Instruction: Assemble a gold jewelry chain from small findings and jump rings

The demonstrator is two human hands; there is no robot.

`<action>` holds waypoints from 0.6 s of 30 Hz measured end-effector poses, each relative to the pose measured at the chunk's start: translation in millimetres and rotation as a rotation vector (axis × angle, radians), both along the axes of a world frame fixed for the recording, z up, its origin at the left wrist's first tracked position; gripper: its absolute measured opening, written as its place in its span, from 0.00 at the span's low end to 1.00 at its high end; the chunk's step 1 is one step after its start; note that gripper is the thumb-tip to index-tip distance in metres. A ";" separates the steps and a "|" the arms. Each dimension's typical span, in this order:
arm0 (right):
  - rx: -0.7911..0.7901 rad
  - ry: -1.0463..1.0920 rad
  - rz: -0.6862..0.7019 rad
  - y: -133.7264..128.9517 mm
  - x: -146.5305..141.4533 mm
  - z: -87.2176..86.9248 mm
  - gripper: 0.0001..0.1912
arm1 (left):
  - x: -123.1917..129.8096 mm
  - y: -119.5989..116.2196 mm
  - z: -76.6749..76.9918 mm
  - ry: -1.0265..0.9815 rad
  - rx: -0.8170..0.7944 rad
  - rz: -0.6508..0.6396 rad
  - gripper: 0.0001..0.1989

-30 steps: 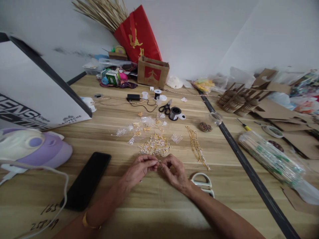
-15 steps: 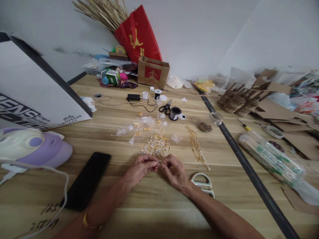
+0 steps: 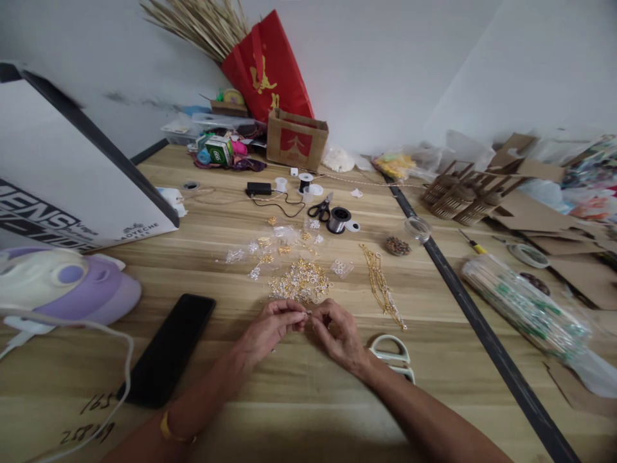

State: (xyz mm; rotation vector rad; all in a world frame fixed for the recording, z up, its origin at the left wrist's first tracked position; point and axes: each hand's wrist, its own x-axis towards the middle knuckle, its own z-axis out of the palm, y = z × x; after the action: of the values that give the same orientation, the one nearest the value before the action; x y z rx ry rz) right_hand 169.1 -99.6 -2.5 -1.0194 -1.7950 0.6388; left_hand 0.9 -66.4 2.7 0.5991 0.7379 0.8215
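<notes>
My left hand (image 3: 274,326) and my right hand (image 3: 337,333) meet fingertip to fingertip over the wooden table, each in a pinch. Between them is a tiny metallic piece (image 3: 308,313), too small to name and partly hidden by the fingers. Just beyond my fingers lies a loose pile of gold and silver jewelry findings (image 3: 301,280). Gold chains (image 3: 378,286) stretch out to the right of the pile. Scissors with pale handles (image 3: 390,349) rest beside my right wrist, their blades hidden beneath it.
A black phone (image 3: 168,350) and a white-and-purple device (image 3: 72,286) with a cable lie left. Behind the pile are small bags of findings (image 3: 265,244), black scissors (image 3: 321,209) and a wire spool (image 3: 339,220). A bowl of beads (image 3: 398,245) and packaged sticks (image 3: 525,305) are right.
Both hands stay in nearly the same place, with only a slight shift of the fingertips around the tiny piece. Everything else is unchanged.
</notes>
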 end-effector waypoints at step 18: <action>0.000 0.007 -0.011 0.3 -0.6 1.5 0.05 | 0.5 0.3 -1.7 -0.005 0.023 -0.017 0.11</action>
State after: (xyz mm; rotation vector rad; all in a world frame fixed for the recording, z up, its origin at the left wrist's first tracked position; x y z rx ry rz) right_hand 168.5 -99.3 -0.9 -1.0249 -1.7824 0.6345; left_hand 1.4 -66.1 1.0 0.6235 0.7187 0.8162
